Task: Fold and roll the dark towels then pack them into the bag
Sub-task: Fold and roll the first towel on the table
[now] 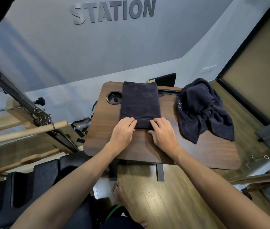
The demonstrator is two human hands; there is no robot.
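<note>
A folded dark towel [140,103] is lying lengthwise on the wooden table [147,146], its near end curled into a small roll. The left hand [122,132] and right hand [163,133] are gripping that roll, 1 at each end. A crumpled dark towel [203,109] is sitting at the table's right.

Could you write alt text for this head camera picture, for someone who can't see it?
A person's left hand and right hand roll up the near end of a folded dark towel lying flat on a small wooden table. A second dark towel lies crumpled on the table's right side, and grey letters on the wall behind spell STATION.
</note>
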